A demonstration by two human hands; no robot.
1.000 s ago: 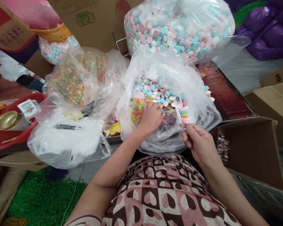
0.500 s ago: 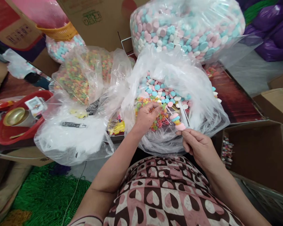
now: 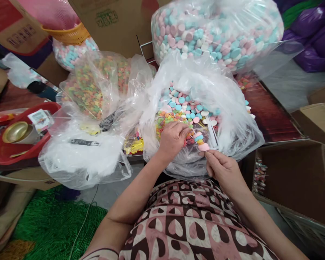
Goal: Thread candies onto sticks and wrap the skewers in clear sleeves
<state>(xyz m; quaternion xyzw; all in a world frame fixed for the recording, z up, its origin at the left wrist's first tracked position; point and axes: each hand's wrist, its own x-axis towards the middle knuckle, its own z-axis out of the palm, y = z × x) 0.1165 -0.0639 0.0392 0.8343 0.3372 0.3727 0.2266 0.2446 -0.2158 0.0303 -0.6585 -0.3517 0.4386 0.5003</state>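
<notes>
My right hand [image 3: 222,169] pinches the lower end of a stick threaded with pink, blue and yellow candy pieces [image 3: 199,140], held over an open clear plastic bag [image 3: 234,122]. Inside the bag lie pastel round candies [image 3: 188,106] at the back and small multicoloured ring candies [image 3: 166,121] at the front. My left hand [image 3: 174,139] rests in the ring candies beside the stick's tip, fingers curled and pinched on something too small to make out.
A large sealed bag of pastel candies [image 3: 216,30] stands behind. A bag of ring candies [image 3: 93,88] and crumpled clear bags [image 3: 81,159] lie left. A red basin [image 3: 21,144] with a gold tin is far left. An open cardboard box [image 3: 292,173] stands right.
My left hand lifted from the ring candies and came toward the stick. My right hand brought the candy stick down and left, closer to the left hand.
</notes>
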